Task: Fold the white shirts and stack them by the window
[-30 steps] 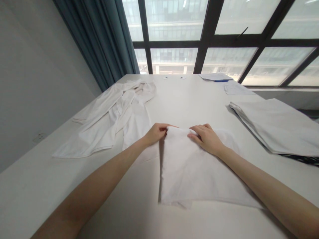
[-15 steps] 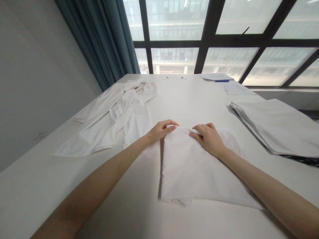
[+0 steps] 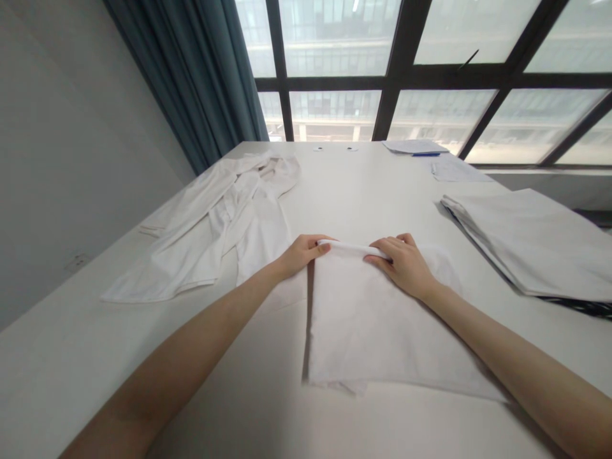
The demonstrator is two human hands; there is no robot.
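Observation:
A folded white cloth garment [image 3: 373,331] lies on the white table in front of me; its exact kind does not show. My left hand [image 3: 302,254] pinches the far left corner of it, thumb on top and fingers beyond the edge. Farther right along the same far edge, my right hand [image 3: 402,262] is closed on the fabric between thumb and fingers. The edge between the two hands is slightly raised and nearly straight. My right forearm crosses over the right part of the cloth and hides some of it.
A rumpled white long-sleeved garment [image 3: 201,242] lies spread at the left. Folded white cloth [image 3: 535,242] is stacked at the right over something black. Papers [image 3: 461,171] and a blue pen [image 3: 425,154] lie at the far right of the table [image 3: 354,191], before the window.
My left hand has slid slightly left along the far edge to the corner. The edge between the hands looks straighter and smoother. My right hand has hardly moved.

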